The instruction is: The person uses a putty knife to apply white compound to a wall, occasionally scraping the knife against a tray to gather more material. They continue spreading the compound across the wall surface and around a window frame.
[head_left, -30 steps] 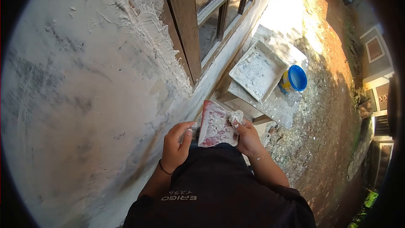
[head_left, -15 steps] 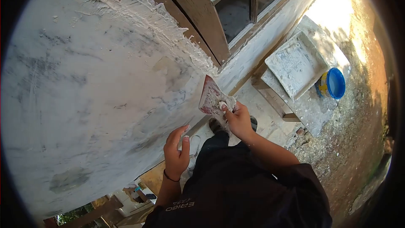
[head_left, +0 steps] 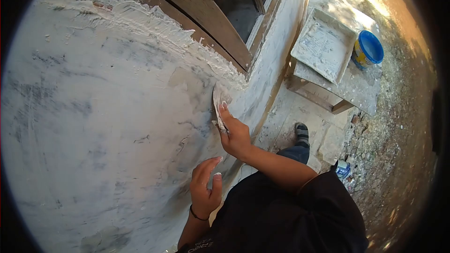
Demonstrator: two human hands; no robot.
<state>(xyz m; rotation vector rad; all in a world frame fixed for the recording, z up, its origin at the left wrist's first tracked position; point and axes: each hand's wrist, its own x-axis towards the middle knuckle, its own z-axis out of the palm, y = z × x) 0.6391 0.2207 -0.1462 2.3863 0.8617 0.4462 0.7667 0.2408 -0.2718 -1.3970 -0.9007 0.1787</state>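
My right hand (head_left: 236, 136) grips a plaster-smeared putty knife (head_left: 221, 100), its thumb lying along the tool. The blade's edge meets, or nearly meets, the white-plastered wall (head_left: 117, 126) close to the corner below the window frame. Below it, my left hand (head_left: 206, 188) is held near the wall with fingers apart and nothing in it; white plaster dots its fingertips. A thick, rough band of wet plaster (head_left: 168, 37) runs along the wooden frame (head_left: 211, 23).
On a low wooden table (head_left: 361, 89) at the right stand a plaster-coated tray (head_left: 326, 44) and a blue-rimmed bucket (head_left: 369, 49). A blue-and-white container (head_left: 343, 168) lies on the rubble-strewn ground. My foot (head_left: 302, 133) is on the paving between wall and table.
My right hand has brought the putty knife left to the wall and turned it more edge-on. My left hand has shifted slightly right and down. The view has moved, and one leg now shows stepped out.
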